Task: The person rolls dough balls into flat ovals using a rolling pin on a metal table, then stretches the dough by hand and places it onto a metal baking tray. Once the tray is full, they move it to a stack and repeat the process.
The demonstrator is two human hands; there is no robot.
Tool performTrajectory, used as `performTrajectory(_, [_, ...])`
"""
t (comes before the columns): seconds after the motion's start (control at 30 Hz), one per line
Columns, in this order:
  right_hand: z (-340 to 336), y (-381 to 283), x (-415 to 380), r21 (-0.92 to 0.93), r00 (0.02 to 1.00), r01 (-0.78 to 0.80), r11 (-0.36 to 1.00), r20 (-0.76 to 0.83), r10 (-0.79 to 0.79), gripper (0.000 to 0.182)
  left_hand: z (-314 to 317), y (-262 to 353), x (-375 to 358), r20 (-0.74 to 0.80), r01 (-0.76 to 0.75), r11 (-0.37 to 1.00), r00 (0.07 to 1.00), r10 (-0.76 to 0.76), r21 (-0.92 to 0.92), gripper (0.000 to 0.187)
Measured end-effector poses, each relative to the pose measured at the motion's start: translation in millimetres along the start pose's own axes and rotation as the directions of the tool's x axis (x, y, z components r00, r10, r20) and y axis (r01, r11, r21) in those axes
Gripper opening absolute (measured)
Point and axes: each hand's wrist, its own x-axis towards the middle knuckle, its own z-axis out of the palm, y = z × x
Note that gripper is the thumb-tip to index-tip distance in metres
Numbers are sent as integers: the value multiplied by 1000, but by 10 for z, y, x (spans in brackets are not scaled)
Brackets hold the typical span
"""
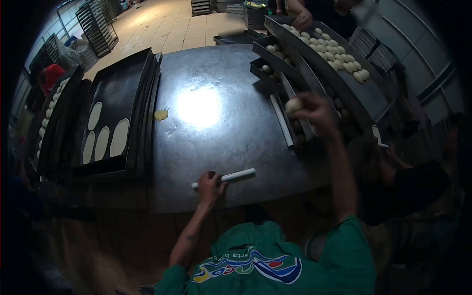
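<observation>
My left hand (210,186) is closed around a white rolling pin (238,175) lying on the near part of the metal table (216,142). Above the trays on the right, my right hand (314,112) holds a round dough ball (293,105) between its fingers. A second white rod (281,121) lies beside those trays. Four flat dough ovals, one of them here (119,137), rest in the dark tray (118,88) on the left.
Many dough balls (334,51) fill a large tray at the upper right, where another person's hand (302,18) reaches in. More dough balls (45,122) line a tray at far left. A yellow scrap (161,115) lies on the table. Racks (96,27) stand behind.
</observation>
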Motion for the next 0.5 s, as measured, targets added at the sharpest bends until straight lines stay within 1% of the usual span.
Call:
performTrajectory(0.03, [270, 500, 100, 178, 996, -67, 982, 65, 56, 43, 100, 115, 109, 59, -9, 999, 998, 12, -47, 32])
performTrajectory(0.07, [490, 806, 166, -24, 987, -1, 1000, 160, 5, 40, 191, 227, 201, 116, -12, 996, 993, 23, -93, 32])
performTrajectory(0.1, [734, 1137, 203, -139, 979, -59, 989, 186, 84, 43, 276, 334, 256, 107, -3, 996, 994, 13, -87, 32])
performTrajectory(0.13, [937, 1489, 219, -318, 975, 72, 945, 223, 1, 39, 362, 427, 334, 124, -24, 997, 992, 33, -69, 33])
performTrajectory(0.17, [1115, 1714, 248, -410, 959, 172, 896, 279, -57, 40, 418, 469, 437, 141, -45, 998, 989, 52, -52, 34])
performTrajectory(0.2, [1276, 1907, 256, -488, 935, 269, 830, 338, -105, 40, 403, 498, 521, 136, -35, 998, 990, 40, -42, 34])
performTrajectory(0.23, [1439, 2125, 208, -517, 933, 291, 805, 339, -119, 42, 350, 558, 599, 209, -12, 1000, 978, 17, -28, 37])
performTrajectory(0.27, [1534, 2191, 203, -544, 932, 309, 780, 339, -132, 43, 349, 574, 667, 284, 11, 1000, 959, -8, -11, 40])
performTrajectory(0.3, [1516, 2263, 250, -504, 915, 278, 818, 399, -64, 67, 350, 521, 779, 369, 102, 992, 927, -69, -70, 45])
performTrajectory(0.33, [1433, 2336, 288, -491, 912, 271, 828, 406, -58, 67, 383, 466, 925, 380, 115, 992, 921, -84, -60, 45])
performTrajectory(0.37, [1289, 2231, 330, -365, 923, 25, 931, 367, 119, 84, 456, 395, 1083, 405, 347, 922, 878, -255, -172, 46])
performTrajectory(0.4, [1171, 2210, 340, -219, 884, -239, 946, 354, 306, 102, 510, 365, 1195, 452, 558, 785, 793, -409, -268, 48])
performTrajectory(0.43, [1089, 2268, 380, -230, 904, -238, 944, 303, 302, 132, 563, 342, 1296, 383, 564, 785, 805, -453, -256, 52])
performTrajectory(0.47, [1074, 2331, 438, -226, 898, -252, 941, 308, 314, 132, 591, 337, 1400, 394, 574, 780, 795, -461, -247, 52])
performTrajectory(0.5, [1070, 2397, 473, -299, 916, -247, 922, 237, 323, 132, 619, 334, 1469, 401, 579, 800, 778, -485, -156, 54])
